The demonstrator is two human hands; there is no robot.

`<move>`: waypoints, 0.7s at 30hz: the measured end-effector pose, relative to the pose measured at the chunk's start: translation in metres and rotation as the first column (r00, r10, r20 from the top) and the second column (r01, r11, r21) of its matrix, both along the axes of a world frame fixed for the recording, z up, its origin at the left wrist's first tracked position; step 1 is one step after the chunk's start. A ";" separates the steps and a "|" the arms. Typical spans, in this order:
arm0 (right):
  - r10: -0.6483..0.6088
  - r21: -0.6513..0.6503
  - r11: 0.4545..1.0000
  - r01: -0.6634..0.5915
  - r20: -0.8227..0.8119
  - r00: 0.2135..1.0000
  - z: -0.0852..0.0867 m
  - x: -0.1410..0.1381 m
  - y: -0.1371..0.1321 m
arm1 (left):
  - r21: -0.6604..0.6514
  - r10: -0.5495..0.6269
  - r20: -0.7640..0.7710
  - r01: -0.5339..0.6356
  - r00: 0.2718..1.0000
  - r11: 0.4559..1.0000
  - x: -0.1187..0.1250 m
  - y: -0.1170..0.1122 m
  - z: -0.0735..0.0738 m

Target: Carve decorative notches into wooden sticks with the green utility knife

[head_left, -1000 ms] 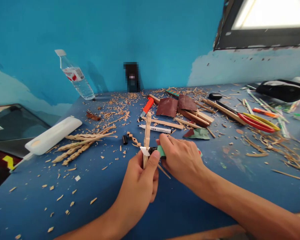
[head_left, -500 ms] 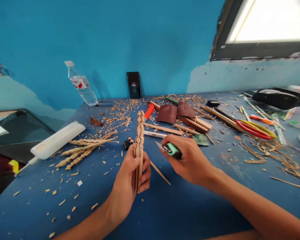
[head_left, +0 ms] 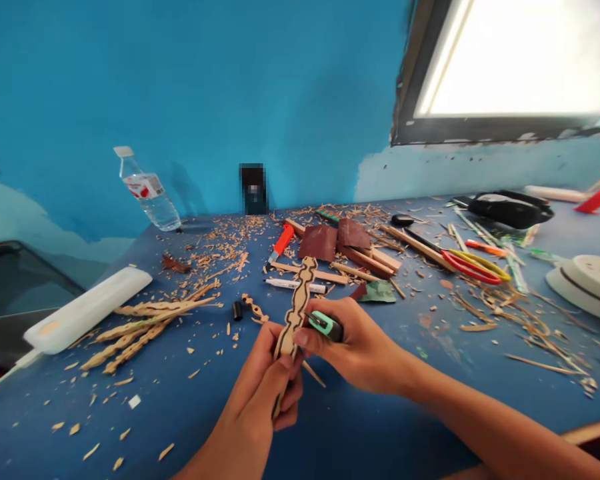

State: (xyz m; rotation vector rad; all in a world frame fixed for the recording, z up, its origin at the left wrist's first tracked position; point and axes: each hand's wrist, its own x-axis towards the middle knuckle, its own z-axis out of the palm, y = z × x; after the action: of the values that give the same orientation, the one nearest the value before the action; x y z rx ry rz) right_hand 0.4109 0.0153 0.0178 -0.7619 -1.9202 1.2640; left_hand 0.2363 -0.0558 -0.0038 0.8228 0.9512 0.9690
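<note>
Blue surface (head_left: pixel 365 433) w/ wood chips (head_left: pixel 166 452) | L hand (head_left: pixel 260 393): closed round wavy wood stick (head_left: pixel 297 310), upper end out beyond fist | R hand (head_left: pixel 365 347): holds green cutter (head_left: pixel 323 323), close beside L hand

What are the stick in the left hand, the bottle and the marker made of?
The stick in the left hand looks like bare wood: pale tan and dull. The bottle is probably clear, shiny plastic: it's see-through. The marker seems to be smooth white plastic, judging by its even, straight shape.
</note>
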 end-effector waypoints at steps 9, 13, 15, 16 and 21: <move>0.041 0.038 0.998 -0.041 -0.011 0.999 0.001 0.004 0.007 | 0.030 -0.029 -0.001 0.029 1.000 0.999 0.001 0.006 0.002; -0.120 0.183 0.978 0.101 0.095 0.988 -0.003 0.001 0.004 | 0.098 0.048 -0.038 -0.044 0.998 0.994 0.007 0.004 0.009; -0.114 0.195 0.976 0.095 0.086 0.990 -0.003 0.001 0.003 | 0.102 0.044 -0.030 -0.041 0.999 0.994 0.008 0.004 0.010; -0.087 0.193 0.979 0.071 0.080 0.993 -0.002 0.002 0.003 | 0.093 0.029 -0.017 -0.027 0.999 0.995 0.008 0.005 0.011; 0.001 0.241 0.970 -0.020 0.077 0.997 0.000 0.010 0.003 | 0.088 0.007 0.070 -0.013 0.997 0.996 0.000 0.011 0.019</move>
State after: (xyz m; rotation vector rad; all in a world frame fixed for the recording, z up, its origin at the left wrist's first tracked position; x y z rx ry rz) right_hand 0.4204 0.0183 0.0183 -0.6820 -2.0953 0.9944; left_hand 0.2366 -0.0446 0.0151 0.8531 0.8580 1.0481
